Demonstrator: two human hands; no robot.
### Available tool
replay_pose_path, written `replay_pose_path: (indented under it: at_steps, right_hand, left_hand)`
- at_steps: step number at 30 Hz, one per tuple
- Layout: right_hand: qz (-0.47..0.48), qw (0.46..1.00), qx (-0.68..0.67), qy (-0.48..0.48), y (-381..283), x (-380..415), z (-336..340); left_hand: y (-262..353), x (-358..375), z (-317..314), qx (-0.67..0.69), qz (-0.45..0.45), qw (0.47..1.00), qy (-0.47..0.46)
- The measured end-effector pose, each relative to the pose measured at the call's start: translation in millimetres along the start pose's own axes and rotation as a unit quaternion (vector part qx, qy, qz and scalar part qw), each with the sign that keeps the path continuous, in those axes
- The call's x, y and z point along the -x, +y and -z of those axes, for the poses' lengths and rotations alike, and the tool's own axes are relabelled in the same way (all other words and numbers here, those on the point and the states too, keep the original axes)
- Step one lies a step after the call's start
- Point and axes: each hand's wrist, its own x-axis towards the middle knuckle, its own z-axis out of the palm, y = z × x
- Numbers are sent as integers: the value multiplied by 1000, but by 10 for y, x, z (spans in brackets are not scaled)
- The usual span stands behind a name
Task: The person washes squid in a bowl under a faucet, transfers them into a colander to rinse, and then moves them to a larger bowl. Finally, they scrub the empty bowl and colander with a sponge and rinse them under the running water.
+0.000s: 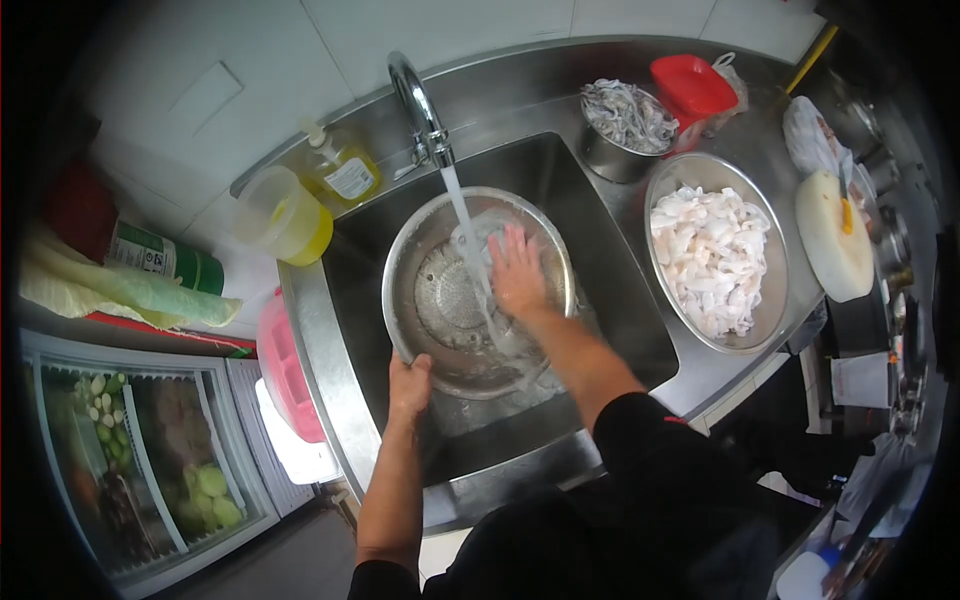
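Observation:
My left hand (409, 385) is closed on the near-left rim of a large metal bowl (395, 300), thumb over the edge. The bowl sits in the sink (350, 290), tilted a little, with a patterned round bottom. Inside it, my right hand (517, 268) lies flat against the right inner wall, fingers spread and wet. A stream of water (463, 215) runs from the chrome faucet (420, 115) into the bowl, just left of my right fingers, and splashes around inside.
On the right counter stand an oval metal basin (660, 270) of white cut pieces, a metal pot (612, 160) of greyish strips and a red container (690, 90). Left of the faucet are a yellow soap bottle (350, 175) and a plastic jug (280, 215). A glass-topped chiller (150, 450) holds vegetables.

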Motion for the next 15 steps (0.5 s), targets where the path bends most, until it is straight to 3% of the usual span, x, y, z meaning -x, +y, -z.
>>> replay_pose_path:
  at_steps: [1, 2, 4, 5, 7, 8, 9, 11, 13, 15]
  right_hand:
    - [-86, 993, -83, 6, -218, 13, -63]
    - [-149, 950, -273, -23, -419, -38, -178]
    - [-36, 925, -378, -21, -660, 75, -189]
    - [138, 947, -291, 9, -775, 274, -109]
    - [111, 893, -398, -179, -1017, 519, -93]
    - [88, 816, -505, -266, -958, 596, 38]
    - [75, 779, -508, -359, -824, 644, 169]
    - [207, 759, -329, -522, -452, 458, 1224]
    - [245, 852, -40, -461, -3, 578, 1160]
    - [196, 919, 44, -339, 410, 599, 1070]
  left_hand:
    - [15, -2, -110, 29, 10, 1000, 6]
    - [14, 6, -176, 57, 24, 998, 13]
    - [-7, -38, -219, 78, 49, 996, 5]
    - [-41, -82, -232, 90, 47, 995, 3]
    - [-145, -167, -232, 118, 63, 991, 17]
    - [-196, -237, -205, 133, 79, 987, 34]
    - [-249, -307, -161, 149, 95, 983, 51]
    - [-303, -397, 2, 161, 121, 979, 39]
    - [-405, -458, 166, 164, 168, 972, 22]
    - [-152, -416, 249, 110, 179, 978, 0]
